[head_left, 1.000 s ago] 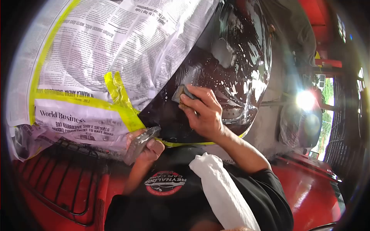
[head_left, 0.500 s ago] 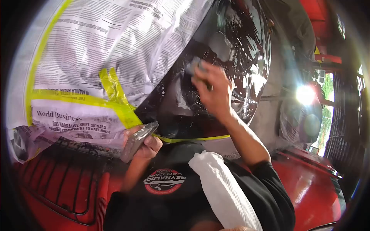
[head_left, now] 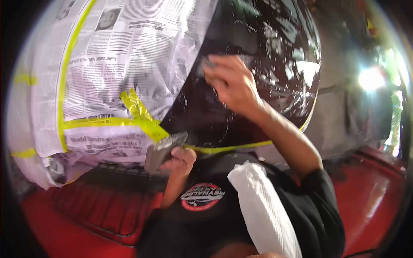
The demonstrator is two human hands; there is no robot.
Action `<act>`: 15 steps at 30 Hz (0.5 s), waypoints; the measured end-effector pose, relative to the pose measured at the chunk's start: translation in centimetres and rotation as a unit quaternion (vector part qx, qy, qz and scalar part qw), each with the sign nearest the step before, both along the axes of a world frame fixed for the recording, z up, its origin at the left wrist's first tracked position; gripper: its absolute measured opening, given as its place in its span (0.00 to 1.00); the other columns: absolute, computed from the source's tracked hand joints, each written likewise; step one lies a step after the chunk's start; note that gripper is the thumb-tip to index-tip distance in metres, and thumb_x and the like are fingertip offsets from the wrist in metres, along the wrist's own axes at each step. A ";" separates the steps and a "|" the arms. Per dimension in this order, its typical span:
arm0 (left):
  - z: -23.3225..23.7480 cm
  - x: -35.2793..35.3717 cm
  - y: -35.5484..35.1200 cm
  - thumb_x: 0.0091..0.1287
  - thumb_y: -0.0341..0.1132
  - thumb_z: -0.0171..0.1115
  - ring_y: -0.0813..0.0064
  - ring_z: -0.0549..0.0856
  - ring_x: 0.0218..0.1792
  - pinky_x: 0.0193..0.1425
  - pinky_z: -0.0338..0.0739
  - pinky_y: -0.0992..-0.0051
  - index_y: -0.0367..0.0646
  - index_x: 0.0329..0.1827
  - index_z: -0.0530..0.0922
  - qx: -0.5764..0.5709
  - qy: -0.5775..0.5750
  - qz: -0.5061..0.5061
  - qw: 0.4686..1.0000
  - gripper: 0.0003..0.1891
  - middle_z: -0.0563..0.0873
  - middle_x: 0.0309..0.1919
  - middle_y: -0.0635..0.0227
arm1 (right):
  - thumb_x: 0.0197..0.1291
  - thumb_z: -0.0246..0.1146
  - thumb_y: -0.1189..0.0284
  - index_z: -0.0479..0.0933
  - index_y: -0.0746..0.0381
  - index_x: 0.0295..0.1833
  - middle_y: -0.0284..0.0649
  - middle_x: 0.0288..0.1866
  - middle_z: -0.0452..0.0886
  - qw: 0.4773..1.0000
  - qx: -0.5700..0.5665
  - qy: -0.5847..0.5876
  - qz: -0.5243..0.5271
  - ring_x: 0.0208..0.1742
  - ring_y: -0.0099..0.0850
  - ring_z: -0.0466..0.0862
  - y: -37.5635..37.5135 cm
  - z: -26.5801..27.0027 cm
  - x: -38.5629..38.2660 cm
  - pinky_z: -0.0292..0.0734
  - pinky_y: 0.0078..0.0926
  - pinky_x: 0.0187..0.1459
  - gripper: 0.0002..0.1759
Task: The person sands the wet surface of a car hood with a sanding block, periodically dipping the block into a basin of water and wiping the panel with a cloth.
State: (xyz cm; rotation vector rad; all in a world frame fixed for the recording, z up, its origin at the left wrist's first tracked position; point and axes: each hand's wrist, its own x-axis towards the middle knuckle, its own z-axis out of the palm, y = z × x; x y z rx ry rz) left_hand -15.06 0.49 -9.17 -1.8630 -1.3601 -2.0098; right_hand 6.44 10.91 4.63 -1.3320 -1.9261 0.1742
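My right hand (head_left: pixel 234 84) is closed with bent fingers around a small grey piece (head_left: pixel 209 63), its edge showing at the fingertips. That hand is over the dark, glossy wet car panel (head_left: pixel 219 103), which carries drops and white streaks. Lower left, my left hand (head_left: pixel 183 159) grips a flat grey sponge-like block (head_left: pixel 160 155), thumb on its near face. This block is beside the panel's lower corner, close to a strip of yellow masking tape (head_left: pixel 157 131). What exactly the grey piece is cannot be made out.
Newspaper sheets (head_left: pixel 107 73), edged with yellow tape, cover the area left of the panel. A black metal rack (head_left: pixel 99 202) lies over the red floor (head_left: pixel 38 215). White cloth (head_left: pixel 266 206) hangs over my black shirt. A bright light (head_left: pixel 372 79) shines at right.
My right hand has moved over the panel toward its papered left edge, still closed on the grey piece. The whole view has shifted, and the left hand still holds the block.
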 end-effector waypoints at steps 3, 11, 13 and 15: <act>7.2 -0.7 2.3 0.75 0.26 0.45 0.53 0.78 0.63 0.70 0.72 0.57 0.29 0.80 0.46 -0.011 -0.021 -0.071 0.997 0.32 0.71 0.68 0.44 | 0.54 0.71 0.77 0.86 0.60 0.49 0.44 0.55 0.85 0.999 0.024 0.027 -0.016 0.51 0.45 0.83 -0.6 0.7 -0.2 0.80 0.39 0.52 0.14; 18.1 6.9 17.8 0.63 0.21 0.64 0.57 0.83 0.55 0.61 0.74 0.60 0.45 0.57 0.82 -0.023 0.353 -0.241 0.904 0.19 0.88 0.51 0.62 | 0.53 0.71 0.83 0.88 0.61 0.49 0.45 0.58 0.85 0.989 -0.034 0.082 -0.118 0.55 0.40 0.85 -10.2 1.8 5.9 0.83 0.35 0.55 0.16; 16.3 10.0 22.0 0.59 0.20 0.60 0.60 0.83 0.54 0.63 0.74 0.62 0.52 0.58 0.83 -0.017 0.444 -0.294 0.846 0.24 0.88 0.52 0.70 | 0.53 0.71 0.80 0.88 0.60 0.46 0.43 0.55 0.86 0.972 0.016 0.110 -0.208 0.53 0.42 0.84 -11.5 2.9 7.5 0.81 0.37 0.56 0.14; 16.5 11.6 23.7 0.57 0.19 0.57 0.60 0.82 0.55 0.65 0.73 0.62 0.52 0.58 0.83 -0.060 0.487 -0.334 0.805 0.26 0.88 0.52 0.72 | 0.53 0.72 0.81 0.88 0.61 0.48 0.44 0.55 0.86 0.953 0.029 0.156 -0.257 0.54 0.41 0.85 -13.3 2.8 9.3 0.81 0.34 0.57 0.15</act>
